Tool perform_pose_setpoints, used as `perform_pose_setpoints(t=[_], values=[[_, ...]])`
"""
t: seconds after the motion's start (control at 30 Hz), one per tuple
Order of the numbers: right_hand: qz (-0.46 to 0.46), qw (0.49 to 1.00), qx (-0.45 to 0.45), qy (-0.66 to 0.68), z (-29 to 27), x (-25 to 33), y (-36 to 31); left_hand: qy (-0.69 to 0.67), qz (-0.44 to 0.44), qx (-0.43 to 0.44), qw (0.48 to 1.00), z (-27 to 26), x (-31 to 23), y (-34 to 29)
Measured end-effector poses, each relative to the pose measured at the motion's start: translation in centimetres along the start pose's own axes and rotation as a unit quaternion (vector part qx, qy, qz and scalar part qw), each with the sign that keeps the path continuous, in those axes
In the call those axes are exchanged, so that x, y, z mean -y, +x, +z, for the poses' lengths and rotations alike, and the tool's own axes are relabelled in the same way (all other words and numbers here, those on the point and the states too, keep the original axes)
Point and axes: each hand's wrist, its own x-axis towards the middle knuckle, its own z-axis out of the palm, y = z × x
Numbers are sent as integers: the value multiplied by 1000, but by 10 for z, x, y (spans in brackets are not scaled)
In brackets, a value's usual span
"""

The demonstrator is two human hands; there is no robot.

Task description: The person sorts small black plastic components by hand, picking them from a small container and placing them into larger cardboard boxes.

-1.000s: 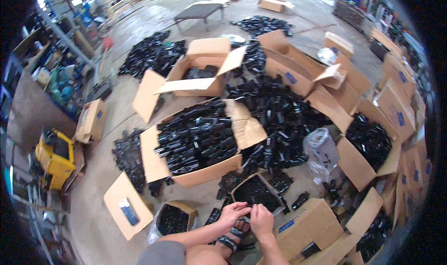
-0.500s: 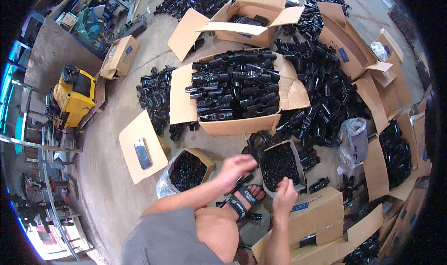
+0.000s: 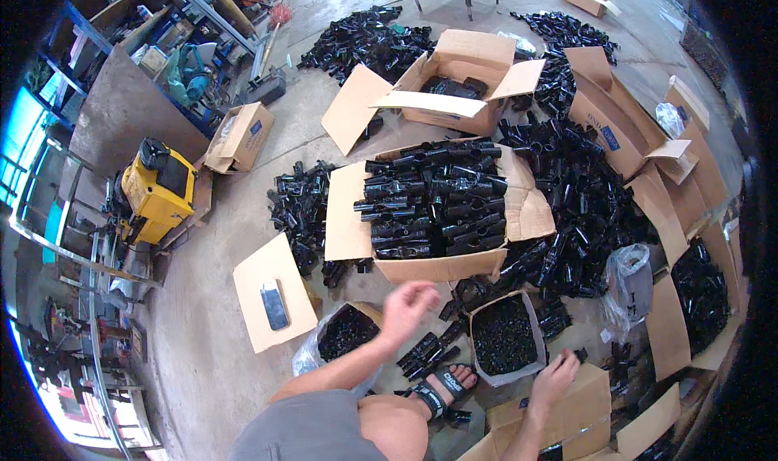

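My left hand [image 3: 409, 311] hovers left of a small open box [image 3: 541, 355] filled with tiny black pieces [image 3: 504, 335]. Its fingers are curled together, and whatever they may hold is hidden. My right hand [image 3: 556, 377] is just right of that box, fingers pinched, with a small black part [image 3: 580, 354] at the fingertips. Beyond my hands stands a large open carton [image 3: 442, 268], packed with rows of black tubular plastic parts [image 3: 438, 193]. Several similar parts [image 3: 428, 355] lie on the floor below my left hand, beside my sandalled foot [image 3: 444, 390].
Left of me, a second small box [image 3: 348, 331] holds tiny black pieces; a phone [image 3: 274, 305] lies on a cardboard flap. Piles of black parts [image 3: 575, 210] surround the cartons. Another carton [image 3: 587, 404] is at near right, and a yellow machine [image 3: 160, 193] at far left.
The view has tilted up, so everything appears lower. My right hand has moved from the small box's near edge to its right. My left hand has drawn away from that box, leftward.
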Motion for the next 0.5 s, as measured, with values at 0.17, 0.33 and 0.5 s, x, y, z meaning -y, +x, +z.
perform_pose_setpoints(t=[0.17, 0.33, 0.5], values=[[30, 982, 75, -172, 23, -41, 43, 211, 81, 322, 919, 72, -2, -24], [12, 950, 168, -262, 23, -47, 50, 288, 190, 387, 855, 98, 17, -25], [-6, 955, 44, -294, 32, -73, 67, 589, 330, 350, 649, 127, 34, -3]])
